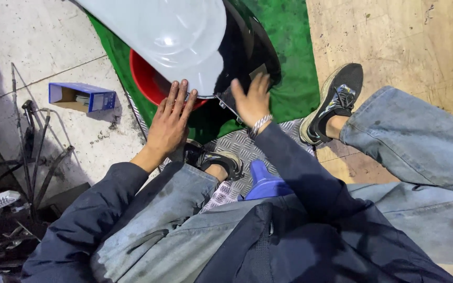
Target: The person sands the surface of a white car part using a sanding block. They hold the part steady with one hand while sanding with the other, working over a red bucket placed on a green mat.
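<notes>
Fingers of my left hand (170,123) lie flat and spread on the white panel (169,36) (its top is cut off). My right hand (251,100) presses open-fingered on the black panel (247,52); its palm is hidden.

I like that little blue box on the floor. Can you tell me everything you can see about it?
The blue box is a small, oblong carton, apparently cardboard, blue outside and plain brown inside. It lies on its side on the grey concrete floor, with one end open and something pale tucked inside. It casts a short shadow. Nothing touches it; the left hand is the nearer hand but stays well apart, resting on the white panel. Small bits of debris lie just below it.
</notes>
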